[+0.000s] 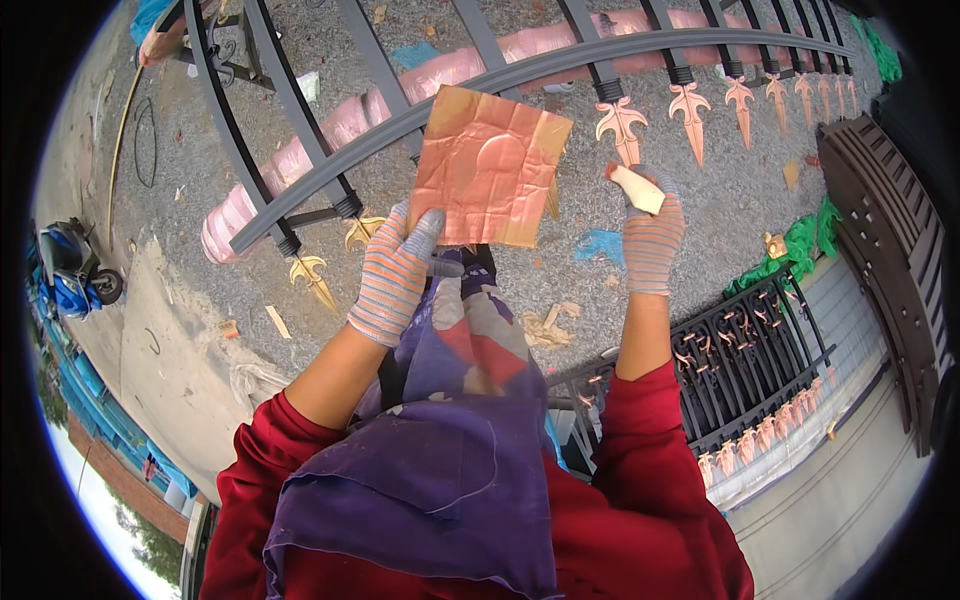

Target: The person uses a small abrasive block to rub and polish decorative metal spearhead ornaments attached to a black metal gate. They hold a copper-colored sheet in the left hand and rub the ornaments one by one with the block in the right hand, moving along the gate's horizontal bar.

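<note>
My left hand (392, 272), in a striped grey and orange knit glove, grips the lower left corner of a square, creased, copper-coloured sheet (482, 170). The sheet's edges are tan, and a round mark shows near its middle. In a matching glove, my right hand (653, 235) is closed around a small cream piece (638, 190) that looks like sponge, with a reddish end. Just beyond that piece hangs a copper-coloured spear-shaped finial (622, 127) on a dark metal fence panel (450, 90). Gold-toned finials (314, 280) tip the panel's bars at the left.
A pink plastic-wrapped roll (285, 175) lies under the panel on gravelly ground. At right are a second black fence panel (745, 340) with copper tips, green netting (800, 250) and stacked dark brown panels (880, 240). A blue motorbike (72, 268) stands far left.
</note>
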Demonstrator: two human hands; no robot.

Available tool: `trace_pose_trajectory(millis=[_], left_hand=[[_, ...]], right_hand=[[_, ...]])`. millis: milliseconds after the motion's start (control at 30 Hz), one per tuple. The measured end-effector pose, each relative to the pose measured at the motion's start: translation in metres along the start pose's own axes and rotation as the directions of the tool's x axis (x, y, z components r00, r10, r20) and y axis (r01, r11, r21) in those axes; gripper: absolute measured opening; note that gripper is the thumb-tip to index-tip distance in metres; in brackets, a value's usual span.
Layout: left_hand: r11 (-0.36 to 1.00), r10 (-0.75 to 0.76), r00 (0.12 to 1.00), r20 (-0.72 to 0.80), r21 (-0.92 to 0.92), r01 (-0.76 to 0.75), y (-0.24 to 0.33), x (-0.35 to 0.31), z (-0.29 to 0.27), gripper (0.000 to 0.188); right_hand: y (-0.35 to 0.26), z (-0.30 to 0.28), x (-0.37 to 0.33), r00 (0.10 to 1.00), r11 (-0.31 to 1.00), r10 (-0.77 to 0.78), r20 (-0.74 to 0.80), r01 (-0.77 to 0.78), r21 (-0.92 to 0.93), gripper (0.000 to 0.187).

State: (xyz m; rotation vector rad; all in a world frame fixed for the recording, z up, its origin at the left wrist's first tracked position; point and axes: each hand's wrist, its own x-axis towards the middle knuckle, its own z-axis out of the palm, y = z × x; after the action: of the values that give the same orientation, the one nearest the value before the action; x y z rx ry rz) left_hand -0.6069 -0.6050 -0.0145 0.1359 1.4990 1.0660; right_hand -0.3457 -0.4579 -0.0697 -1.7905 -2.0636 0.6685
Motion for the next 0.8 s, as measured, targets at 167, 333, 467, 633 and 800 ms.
trace_pose_trajectory(millis=[167, 333, 467, 633, 800], left_hand=[[0.999, -0.047, 0.999, -0.02, -0.006, 0.047, 0.005, 0.006, -0.004, 0.042], [0.999, -0.005, 0.996, -0.084, -0.05, 0.001, 0.011, 0.006, -0.005, 0.044], [0.999, 0.034, 0.991, -0.133, 0.014, -0.032, -0.01, 0.014, -0.023, 0.047], [0.999, 0.051, 0.995, -0.081, 0.003, -0.051, -0.006, 0.014, -0.02, 0.049], [0.988, -0.041, 0.992, -0.121, -0.154, 0.023, 0.021, 0.006, -0.002, 0.042]], right_hand=[[0.026, 0.024, 0.063, 0.992, 0.994, -0.108, -0.066, 0.109, 0.014, 0.023], [0.026, 0.024, 0.075, 0.986, 0.937, 0.067, 0.149, -0.011, -0.348, 0.026], [0.019, 0.022, 0.077, 0.99, 0.942, 0.099, 0.098, -0.062, -0.33, 0.025], [0.026, 0.051, 0.081, 0.987, 0.969, -0.145, 0.065, 0.155, -0.194, 0.025], [0.031, 0.037, 0.064, 0.998, 1.0, -0.008, 0.069, 0.008, -0.002, 0.027]])
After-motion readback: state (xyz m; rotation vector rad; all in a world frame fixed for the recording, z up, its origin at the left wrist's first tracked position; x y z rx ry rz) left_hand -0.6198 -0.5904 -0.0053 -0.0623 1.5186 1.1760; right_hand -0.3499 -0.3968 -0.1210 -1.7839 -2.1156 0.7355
